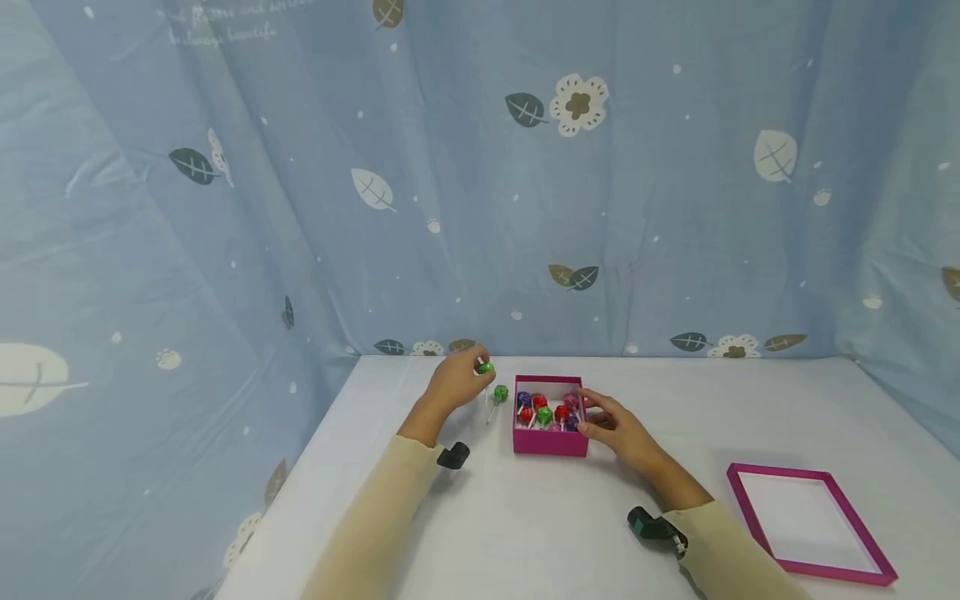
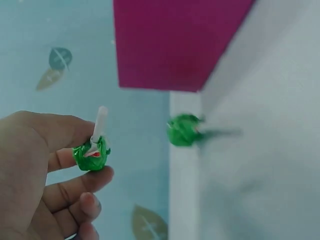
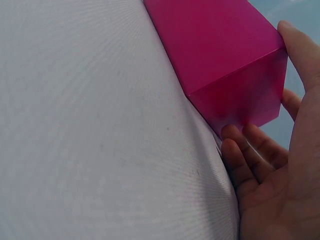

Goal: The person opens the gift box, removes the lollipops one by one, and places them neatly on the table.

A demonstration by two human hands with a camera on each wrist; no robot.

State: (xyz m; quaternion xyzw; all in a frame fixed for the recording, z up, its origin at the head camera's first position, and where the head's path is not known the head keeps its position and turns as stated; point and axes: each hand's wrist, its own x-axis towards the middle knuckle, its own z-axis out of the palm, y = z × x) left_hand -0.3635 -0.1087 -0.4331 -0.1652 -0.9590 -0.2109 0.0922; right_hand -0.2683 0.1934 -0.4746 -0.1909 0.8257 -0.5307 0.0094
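My left hand (image 1: 458,380) pinches a green-wrapped lollipop (image 2: 92,154) between thumb and fingers, its white stick pointing up in the left wrist view. Close by, a second green lollipop (image 1: 501,392) stands apart on the table, left of a magenta box (image 1: 551,442). Inside the uncovered box lie several lollipops (image 1: 544,414) in red, blue, green, pink and purple wrappers. At the box's right side is my right hand (image 1: 619,429). Its thumb touches the top edge near a corner, and relaxed fingers rest against the side wall (image 3: 240,97).
A magenta-rimmed lid (image 1: 813,566) lies inside-up on the white table (image 1: 480,533) at the right. Behind the table hangs a blue curtain (image 1: 480,192) with leaf and flower prints. Each wrist carries a small black camera (image 1: 453,456).
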